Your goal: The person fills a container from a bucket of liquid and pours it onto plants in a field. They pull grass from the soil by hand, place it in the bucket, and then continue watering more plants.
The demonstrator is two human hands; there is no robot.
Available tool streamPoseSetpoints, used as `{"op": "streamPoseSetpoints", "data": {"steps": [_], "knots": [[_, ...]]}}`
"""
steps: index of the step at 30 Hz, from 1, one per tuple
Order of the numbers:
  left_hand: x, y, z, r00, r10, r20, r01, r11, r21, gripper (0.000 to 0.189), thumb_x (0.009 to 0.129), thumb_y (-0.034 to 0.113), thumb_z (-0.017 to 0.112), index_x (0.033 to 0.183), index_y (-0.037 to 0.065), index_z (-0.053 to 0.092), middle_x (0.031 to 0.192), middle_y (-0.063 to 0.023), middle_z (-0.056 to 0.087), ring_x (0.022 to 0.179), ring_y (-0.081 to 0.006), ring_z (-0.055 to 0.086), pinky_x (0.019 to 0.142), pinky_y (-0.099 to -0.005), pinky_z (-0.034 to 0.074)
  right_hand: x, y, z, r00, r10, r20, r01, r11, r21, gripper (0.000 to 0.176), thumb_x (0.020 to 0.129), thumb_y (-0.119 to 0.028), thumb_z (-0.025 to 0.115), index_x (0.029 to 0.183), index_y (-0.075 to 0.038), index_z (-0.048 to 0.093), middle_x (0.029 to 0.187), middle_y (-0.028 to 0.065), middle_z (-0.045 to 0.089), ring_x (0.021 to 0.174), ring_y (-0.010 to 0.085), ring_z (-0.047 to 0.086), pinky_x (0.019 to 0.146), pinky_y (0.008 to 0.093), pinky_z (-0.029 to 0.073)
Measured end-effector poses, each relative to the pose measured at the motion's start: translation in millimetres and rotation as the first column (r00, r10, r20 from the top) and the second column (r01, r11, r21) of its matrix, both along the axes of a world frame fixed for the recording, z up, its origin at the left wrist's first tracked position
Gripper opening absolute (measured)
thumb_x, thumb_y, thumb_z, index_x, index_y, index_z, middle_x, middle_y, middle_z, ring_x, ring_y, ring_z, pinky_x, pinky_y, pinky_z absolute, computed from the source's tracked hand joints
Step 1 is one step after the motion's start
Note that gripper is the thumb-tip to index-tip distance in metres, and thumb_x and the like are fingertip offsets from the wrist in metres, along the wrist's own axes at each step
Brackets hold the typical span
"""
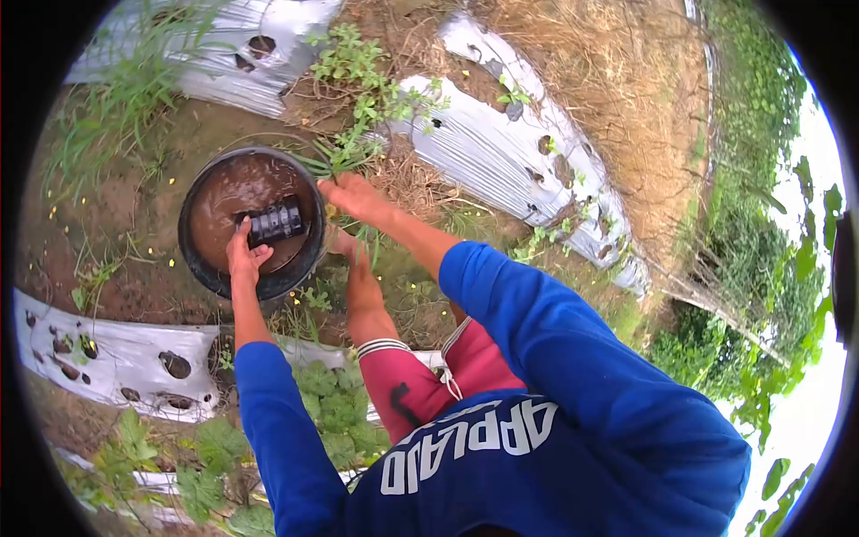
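Observation:
A black bucket [190,255] of muddy brown water stands on the soil at left. Over the water, inside the rim, my left hand [246,257] grips one end of a black ribbed plastic piece [276,222], wet and shiny, with the thumb along its near end. My right hand [354,199] is at the bucket's right edge, fingers curled in and fingertips right at the rim; I cannot tell what is in them. Long green leaves [338,161] spread just beyond those fingers. My bare lower leg [365,300] is close beside the bucket.
Strips of silvery plastic mulch [483,148] with holes run across the ground, another mulch strip [116,358] lying at lower left. Tall grass [121,107] grows at upper left, leafy plants [335,412] below. Dry straw [608,89] covers ground toward the trees [752,233].

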State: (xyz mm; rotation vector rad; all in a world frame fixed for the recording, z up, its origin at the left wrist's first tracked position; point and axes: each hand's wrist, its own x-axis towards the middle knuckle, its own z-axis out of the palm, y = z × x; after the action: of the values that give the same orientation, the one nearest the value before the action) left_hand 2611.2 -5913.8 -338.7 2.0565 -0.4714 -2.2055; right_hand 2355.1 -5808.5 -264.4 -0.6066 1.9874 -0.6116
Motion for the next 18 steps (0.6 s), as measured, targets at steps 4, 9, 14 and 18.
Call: {"op": "streamPoseSetpoints", "data": {"steps": [4,9,14,18], "knots": [[-7,0,-22,1.0,-0.012,0.027,0.012,1.0,0.029,0.059,0.08,0.042,0.074,0.123,0.007,0.053,0.102,-0.0066,0.058,0.056,-0.0184,0.057,0.059,-0.0367,0.058,3,49,-9,0.962,-0.007,0.272,0.035,0.995,-0.098,0.054,0.091,-0.051,0.055,0.061,-0.006,0.054,0.052,-0.0015,0.04,0.053,0.0148,0.038,0.05,0.0386,0.03],[-24,6,-28,0.988,-0.087,0.128,0.095,0.994,-0.057,0.058,0.08,0.043,0.075,0.121,0.006,0.055,0.097,-0.0074,0.059,0.059,-0.0194,0.058,0.06,-0.0362,0.058,4,125,-29,0.948,-0.145,0.282,0.183,0.976,-0.114,0.043,0.091,-0.044,0.059,0.079,-0.003,0.06,0.07,0.0033,0.054,0.07,0.0141,0.049,0.064,0.0337,0.042],[-49,29,-10,0.919,-0.185,0.348,0.263,0.945,-0.193,0.055,0.08,0.046,0.074,0.112,0.002,0.061,0.096,-0.009,0.061,0.064,-0.0198,0.059,0.059,-0.0331,0.056,-23,197,1,0.839,-0.227,0.494,0.245,0.969,0.03,0.05,0.09,-0.049,0.058,0.098,0.0,0.061,0.092,0.0103,0.062,0.09,0.0186,0.057,0.081,0.0316,0.045],[-63,50,33,0.82,-0.263,0.508,0.521,0.71,-0.473,0.058,0.082,0.052,0.07,0.091,-0.006,0.067,0.082,-0.0136,0.064,0.069,-0.0189,0.061,0.058,-0.0313,0.052,-46,266,19,0.891,-0.297,0.344,0.271,0.955,0.123,0.053,0.088,-0.052,0.057,0.097,-0.001,0.061,0.092,0.0104,0.063,0.09,0.0197,0.058,0.08,0.0338,0.046]]}}
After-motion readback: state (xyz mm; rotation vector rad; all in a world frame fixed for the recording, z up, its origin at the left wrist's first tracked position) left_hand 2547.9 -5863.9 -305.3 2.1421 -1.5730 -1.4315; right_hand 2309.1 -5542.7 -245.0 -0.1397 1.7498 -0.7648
